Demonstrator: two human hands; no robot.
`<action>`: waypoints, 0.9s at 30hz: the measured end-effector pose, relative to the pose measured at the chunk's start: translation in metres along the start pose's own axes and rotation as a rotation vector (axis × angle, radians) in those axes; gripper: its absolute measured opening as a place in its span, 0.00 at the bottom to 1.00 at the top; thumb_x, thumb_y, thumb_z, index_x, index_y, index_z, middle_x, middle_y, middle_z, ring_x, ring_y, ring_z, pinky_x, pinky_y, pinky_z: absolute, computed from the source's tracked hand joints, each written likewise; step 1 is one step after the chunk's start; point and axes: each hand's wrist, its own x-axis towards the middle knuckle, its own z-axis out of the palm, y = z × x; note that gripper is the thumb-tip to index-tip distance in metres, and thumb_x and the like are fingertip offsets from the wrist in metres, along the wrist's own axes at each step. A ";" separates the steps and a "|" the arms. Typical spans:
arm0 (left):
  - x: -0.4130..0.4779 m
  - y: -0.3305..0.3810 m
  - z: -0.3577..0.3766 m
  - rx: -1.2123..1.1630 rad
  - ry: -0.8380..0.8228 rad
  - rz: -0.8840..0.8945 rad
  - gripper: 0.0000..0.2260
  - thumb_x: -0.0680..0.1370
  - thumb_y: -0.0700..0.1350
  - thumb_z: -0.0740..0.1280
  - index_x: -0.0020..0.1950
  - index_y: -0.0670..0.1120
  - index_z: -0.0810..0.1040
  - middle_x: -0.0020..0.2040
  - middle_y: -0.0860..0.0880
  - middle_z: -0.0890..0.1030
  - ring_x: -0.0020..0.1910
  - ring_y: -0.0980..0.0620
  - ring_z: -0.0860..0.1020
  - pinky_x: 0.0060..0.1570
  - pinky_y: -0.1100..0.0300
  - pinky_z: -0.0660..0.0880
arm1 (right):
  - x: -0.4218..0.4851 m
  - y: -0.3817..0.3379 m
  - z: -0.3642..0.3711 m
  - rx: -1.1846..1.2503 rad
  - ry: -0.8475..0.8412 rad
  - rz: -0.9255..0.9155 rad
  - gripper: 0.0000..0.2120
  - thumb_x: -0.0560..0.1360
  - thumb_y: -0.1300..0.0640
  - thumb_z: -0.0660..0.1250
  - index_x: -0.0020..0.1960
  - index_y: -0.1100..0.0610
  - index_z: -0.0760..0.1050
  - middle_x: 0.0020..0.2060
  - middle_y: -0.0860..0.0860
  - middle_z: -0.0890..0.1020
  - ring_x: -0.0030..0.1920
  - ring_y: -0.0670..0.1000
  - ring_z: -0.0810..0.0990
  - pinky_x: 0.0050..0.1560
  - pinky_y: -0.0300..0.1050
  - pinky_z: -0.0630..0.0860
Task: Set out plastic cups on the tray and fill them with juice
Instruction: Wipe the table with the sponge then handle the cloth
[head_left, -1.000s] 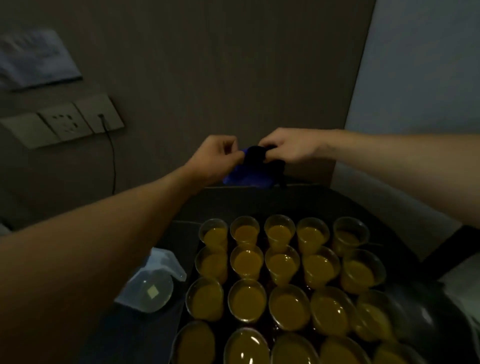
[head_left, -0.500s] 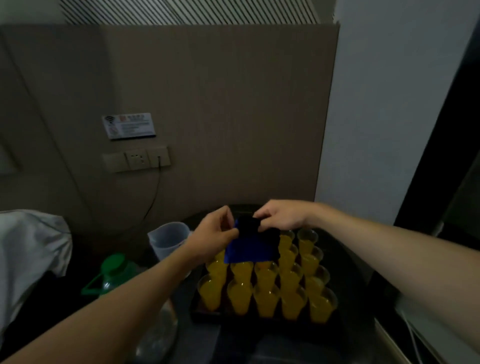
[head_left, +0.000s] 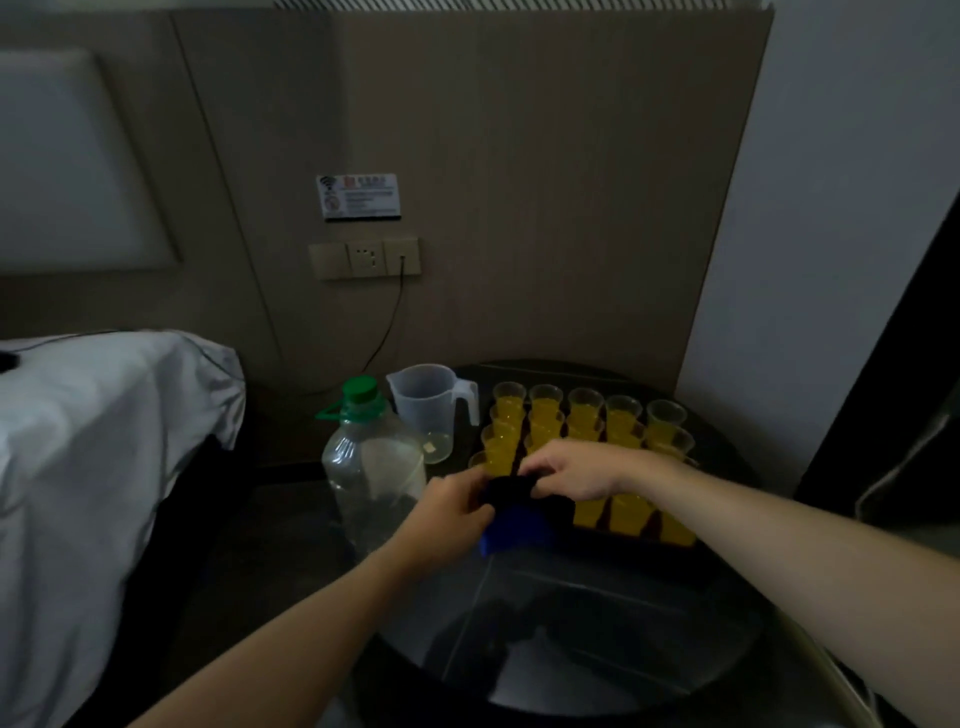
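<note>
Fingers of the left hand (head_left: 451, 512) and right hand (head_left: 570, 470) are curled together, pinching the upper edge of a blue cloth (head_left: 519, 530). It hangs just above the tray's near corner, probably for folding or wiping drips. Behind it, the cups (head_left: 621, 415) stand in close rows on the tray (head_left: 608, 538), all holding juice (head_left: 545, 410). A nearly empty jug (head_left: 431, 405) and a bottle (head_left: 371, 467) stand beside the tray on the round worktop (head_left: 571, 649).
</note>
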 end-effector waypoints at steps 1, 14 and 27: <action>-0.007 -0.009 0.005 0.049 -0.005 0.007 0.05 0.78 0.39 0.67 0.50 0.48 0.78 0.44 0.53 0.81 0.43 0.58 0.81 0.45 0.59 0.79 | 0.001 -0.002 0.011 -0.038 -0.022 0.007 0.08 0.83 0.57 0.63 0.56 0.46 0.78 0.50 0.45 0.81 0.50 0.44 0.79 0.54 0.44 0.75; -0.079 -0.117 0.077 0.716 -0.236 0.225 0.14 0.69 0.53 0.61 0.49 0.55 0.82 0.56 0.57 0.84 0.57 0.53 0.82 0.53 0.60 0.78 | 0.022 0.028 0.214 -0.479 0.257 -0.087 0.23 0.57 0.42 0.76 0.51 0.43 0.87 0.51 0.39 0.86 0.54 0.40 0.84 0.59 0.38 0.77; -0.086 -0.135 0.059 0.767 -0.408 -0.027 0.35 0.78 0.58 0.49 0.83 0.47 0.49 0.83 0.47 0.52 0.82 0.49 0.46 0.80 0.45 0.39 | 0.076 -0.021 0.265 -0.238 0.189 0.079 0.29 0.81 0.38 0.34 0.76 0.49 0.30 0.78 0.49 0.30 0.77 0.49 0.27 0.69 0.41 0.22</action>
